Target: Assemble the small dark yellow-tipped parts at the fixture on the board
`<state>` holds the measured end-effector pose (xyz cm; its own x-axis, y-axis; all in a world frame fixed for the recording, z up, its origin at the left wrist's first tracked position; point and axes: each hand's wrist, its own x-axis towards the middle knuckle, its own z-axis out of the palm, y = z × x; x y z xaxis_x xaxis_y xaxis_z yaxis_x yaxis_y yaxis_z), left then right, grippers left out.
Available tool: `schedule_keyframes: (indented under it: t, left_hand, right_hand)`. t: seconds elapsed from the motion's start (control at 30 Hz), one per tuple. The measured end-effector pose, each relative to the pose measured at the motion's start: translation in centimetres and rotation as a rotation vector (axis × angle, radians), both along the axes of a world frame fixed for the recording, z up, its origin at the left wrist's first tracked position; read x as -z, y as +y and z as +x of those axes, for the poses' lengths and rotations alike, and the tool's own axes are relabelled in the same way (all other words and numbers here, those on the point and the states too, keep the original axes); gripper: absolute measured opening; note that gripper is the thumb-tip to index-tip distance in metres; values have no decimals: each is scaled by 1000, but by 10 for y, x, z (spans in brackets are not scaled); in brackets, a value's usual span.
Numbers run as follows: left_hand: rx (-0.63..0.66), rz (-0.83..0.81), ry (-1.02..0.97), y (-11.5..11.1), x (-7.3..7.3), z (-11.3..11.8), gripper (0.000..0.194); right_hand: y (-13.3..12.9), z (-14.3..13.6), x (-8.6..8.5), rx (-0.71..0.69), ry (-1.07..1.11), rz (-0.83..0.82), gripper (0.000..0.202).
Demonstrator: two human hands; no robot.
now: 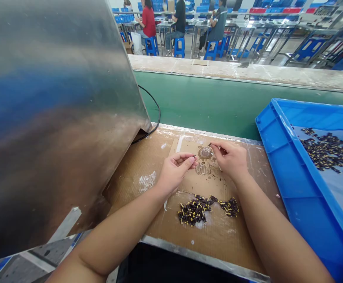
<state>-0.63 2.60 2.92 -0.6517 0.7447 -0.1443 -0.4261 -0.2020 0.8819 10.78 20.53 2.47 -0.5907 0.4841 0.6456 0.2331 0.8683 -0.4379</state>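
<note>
My left hand (178, 169) pinches a small dark part (194, 156) between thumb and fingertips, above the cardboard-covered bench. To its right, my right hand (232, 159) is closed, with a thin dark tip (210, 145) showing at its fingers; what kind of thing this is I cannot make out. Between the hands a small clear round cup (205, 152) sits on a stained patch of cardboard. Nearer to me lies a pile of small black parts with yellow ends (192, 211), and a smaller cluster (230, 207) of the same parts lies to its right.
A large metal housing (56, 110) fills the left side, with a black cable (159, 112) behind it. At right stands a blue bin (299, 188) holding many black and yellow parts (330, 151). Beyond runs a green belt (203, 102). Several people sit at far tables.
</note>
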Motion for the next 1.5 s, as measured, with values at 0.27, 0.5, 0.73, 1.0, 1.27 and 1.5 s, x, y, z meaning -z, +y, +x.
schedule_keyframes:
  t: [0.27,0.5,0.73,1.0,1.27,1.5]
  left_hand:
    - [30,94,-224,0,0,-2,29]
    - [41,121,-270,-2,-1,-1,27]
    - [33,144,-296,-5,-6,0,25]
    - [10,160,-263,-7,-9,3,28]
    - [75,183,-413,-11,-11,4,26]
    - [127,241,-451,-15,-12,12,24]
  right_hand:
    - [-9,-1,-12,55,56,21,16]
    - [-17,1,-30,24,-57,64,19]
    - [-41,28,-88,237,410,301,22]
    - [-42,12,-41,126,194,187,14]
    - [-80,22,-61,199,458,-168,10]
    - [-112,18,-18,-206,568,-1159,18]
